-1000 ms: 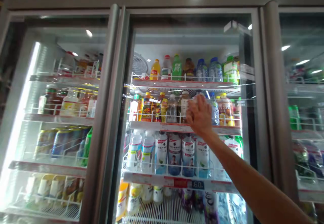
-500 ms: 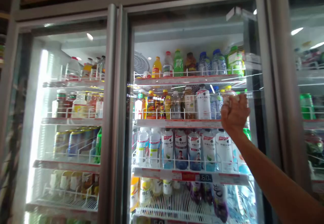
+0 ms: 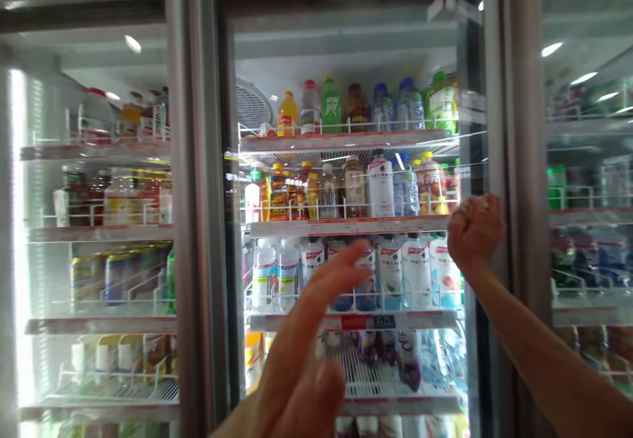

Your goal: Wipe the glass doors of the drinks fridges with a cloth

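Observation:
My right hand (image 3: 476,232) is closed in a fist in front of the right side of the middle glass door (image 3: 341,42). A pale bit shows at its fingers, too small to name. Whether the fist touches the glass, I cannot tell. My left hand (image 3: 306,352) is raised in the lower middle, blurred, with fingers stretched out and thumb apart, holding nothing. It covers part of the lower shelves. Behind the glass stand white-labelled bottles (image 3: 416,270), a yellow-capped bottle (image 3: 431,181) and a green bottle (image 3: 331,105).
A metal door frame (image 3: 185,194) runs upright left of the middle door, another frame (image 3: 525,161) at its right. Beyond them, more glass-fronted sections hold cans (image 3: 116,276) and bottles. Purple bottles (image 3: 408,359) lie on a low wire shelf.
My left hand has come into view from below. My right fist has moved right across the door towards its frame. The view has shifted right and closer.

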### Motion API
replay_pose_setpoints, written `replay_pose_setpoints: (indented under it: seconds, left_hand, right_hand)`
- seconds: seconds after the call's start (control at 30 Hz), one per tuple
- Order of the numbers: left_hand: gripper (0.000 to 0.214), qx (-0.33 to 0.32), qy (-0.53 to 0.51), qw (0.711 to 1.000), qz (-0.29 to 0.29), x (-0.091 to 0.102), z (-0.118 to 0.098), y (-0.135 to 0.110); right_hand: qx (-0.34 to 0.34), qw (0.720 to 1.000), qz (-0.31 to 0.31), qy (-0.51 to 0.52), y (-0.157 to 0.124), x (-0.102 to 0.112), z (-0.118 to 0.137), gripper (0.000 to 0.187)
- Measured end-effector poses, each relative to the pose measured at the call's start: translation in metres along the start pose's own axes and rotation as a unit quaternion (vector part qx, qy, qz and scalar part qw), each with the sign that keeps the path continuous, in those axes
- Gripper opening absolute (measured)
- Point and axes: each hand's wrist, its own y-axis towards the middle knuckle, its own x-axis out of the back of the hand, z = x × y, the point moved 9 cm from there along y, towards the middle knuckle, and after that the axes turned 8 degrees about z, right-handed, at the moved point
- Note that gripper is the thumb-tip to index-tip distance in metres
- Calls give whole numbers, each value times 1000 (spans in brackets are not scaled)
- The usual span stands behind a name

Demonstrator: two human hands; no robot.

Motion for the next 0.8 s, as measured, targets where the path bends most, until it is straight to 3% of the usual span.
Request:
replay_pose_setpoints:
  seconds: [0.03,0.1,0.17,0.23,0.3,0.4,0.47,0.53,0.63,0.7,0.73,0.8]
  left_hand:
    - [40,8,-12,1000,-6,-4,-1,7]
    - [46,23,-31,999,-34,-15,1,20]
    - [50,20,-23,998,-61,-32,5,26]
    - [53,4,6,998,-66,-54,11,23]
    - [56,-17,36,998,-55,-74,17,15]
    - [63,-40,59,996,-58,-88,23,1]
    - [66,-42,63,995,-67,-89,24,-2]
    - [69,-40,61,995,-72,-89,24,-2]
    - [70,-41,51,995,-72,-88,24,0]
    - [69,-40,43,996,-71,-88,25,-1]
    - [68,-38,37,996,-71,-88,26,-2]
    - [67,-36,24,997,-70,-90,28,-5]
  right_hand:
    - [5,1000,1,6,-7,-1,9,43]
    - [99,994,38,21,-41,-7,52,42]
    - [248,961,114,47,-93,-16,102,38]
    - [342,923,159,71,-135,-18,123,35]
    - [319,934,147,65,-138,-13,101,34]
    - [120,992,49,16,-105,2,23,39]
    - [9,1000,-2,-1,-99,10,-8,44]
    - [5,1000,4,13,-111,7,6,48]
    - [161,980,100,58,-153,-10,79,47]
    - [253,952,155,78,-177,-15,110,42]
    - [270,946,164,79,-181,-15,110,40]
    - [235,960,139,57,-169,-9,80,38]
